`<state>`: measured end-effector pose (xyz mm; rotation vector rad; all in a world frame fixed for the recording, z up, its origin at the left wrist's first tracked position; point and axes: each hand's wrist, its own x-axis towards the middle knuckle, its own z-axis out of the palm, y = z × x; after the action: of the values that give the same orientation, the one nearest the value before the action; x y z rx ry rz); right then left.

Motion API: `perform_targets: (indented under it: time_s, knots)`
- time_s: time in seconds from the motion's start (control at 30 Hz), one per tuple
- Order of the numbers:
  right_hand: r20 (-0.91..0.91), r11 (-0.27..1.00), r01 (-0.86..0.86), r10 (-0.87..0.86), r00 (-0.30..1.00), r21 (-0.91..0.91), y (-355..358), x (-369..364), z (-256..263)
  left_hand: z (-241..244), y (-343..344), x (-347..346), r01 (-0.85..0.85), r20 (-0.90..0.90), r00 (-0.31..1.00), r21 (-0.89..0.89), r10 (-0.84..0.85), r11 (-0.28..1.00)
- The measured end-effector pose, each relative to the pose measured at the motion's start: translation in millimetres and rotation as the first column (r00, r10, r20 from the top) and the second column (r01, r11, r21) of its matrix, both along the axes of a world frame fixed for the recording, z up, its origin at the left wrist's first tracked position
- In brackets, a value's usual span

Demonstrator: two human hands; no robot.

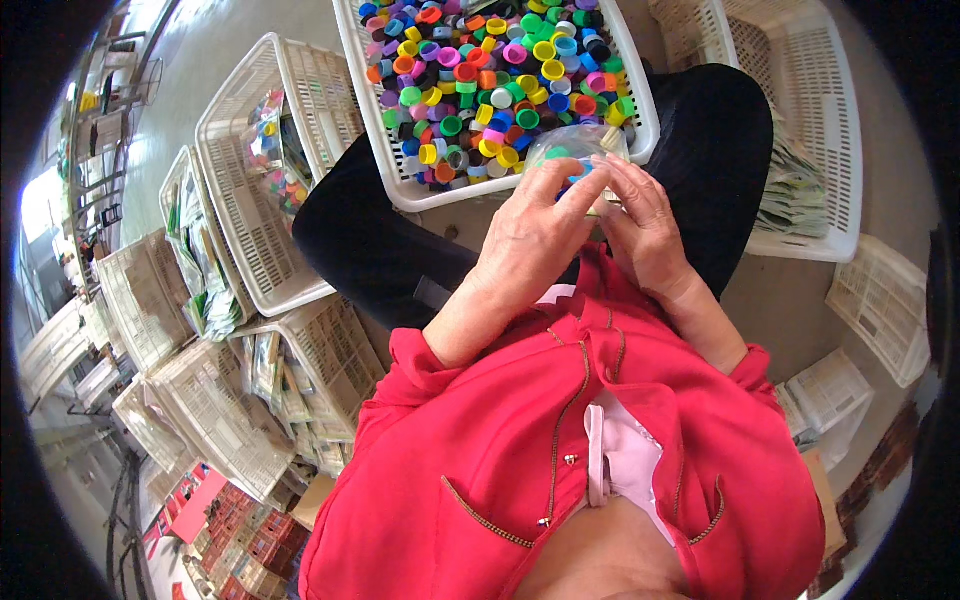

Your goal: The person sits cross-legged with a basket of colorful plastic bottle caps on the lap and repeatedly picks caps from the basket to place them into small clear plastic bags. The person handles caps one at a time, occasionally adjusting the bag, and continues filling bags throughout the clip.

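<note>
Both my hands meet at the near right corner of a white plastic basket point(431, 201). Between them is a clear plastic bag point(574, 139) with a few coloured caps inside, green and blue among them. My left hand point(529, 225) pinches the bag's near edge from the left. From the right, my right hand point(641, 217) grips the same edge, its fingertips close to the left ones. The fingers hide the bag's opening. Loose plastic bottle caps point(487, 82) of many colours fill the basket in front of me.
At left stands a white crate point(240, 187) holding bags of coloured pieces. Beside it, a narrower crate point(214, 247) contains flat green packets. More crates point(217, 412) are stacked below. To the right, a white crate point(844, 172) holds a pile of flat packets point(791, 187). My knees flank the basket.
</note>
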<state>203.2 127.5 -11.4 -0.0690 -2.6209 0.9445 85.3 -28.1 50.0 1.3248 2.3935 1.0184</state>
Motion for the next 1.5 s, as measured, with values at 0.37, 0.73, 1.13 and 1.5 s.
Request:
perform_targets:
  time_s: [0.37,0.73,1.13,1.5]
  knots:
    - [-0.051,0.991,-0.049,0.055,0.997,0.122,2,-5,5,-164,-12,-115,-0.505,-0.243,0.855,-0.189,0.458,0.842]
    - [-0.028,0.99,-0.044,0.049,0.998,0.137,2,-5,9,-173,31,-137,-0.38,-0.138,0.918,-0.574,0.371,0.725]
    - [-0.051,0.99,-0.03,0.038,0.998,0.14,0,-7,8,-166,-27,-134,-0.538,0.033,0.83,-0.214,0.556,0.816]
    - [-0.042,0.988,-0.028,0.035,0.998,0.149,1,-3,6,-185,56,-120,-0.231,-0.218,0.962,-0.336,0.163,0.913]
